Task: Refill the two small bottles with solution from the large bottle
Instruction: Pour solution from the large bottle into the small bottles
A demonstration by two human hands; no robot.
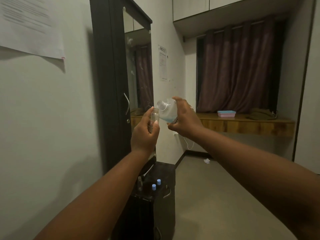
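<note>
Tilting large bottle (167, 110) mouth-left, small bottle (154, 118) upright

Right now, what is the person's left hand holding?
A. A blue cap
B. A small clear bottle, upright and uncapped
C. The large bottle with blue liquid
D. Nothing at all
B: the left hand grips a small clear bottle upright with its mouth open, while the right hand tilts the large bottle toward it.
</note>
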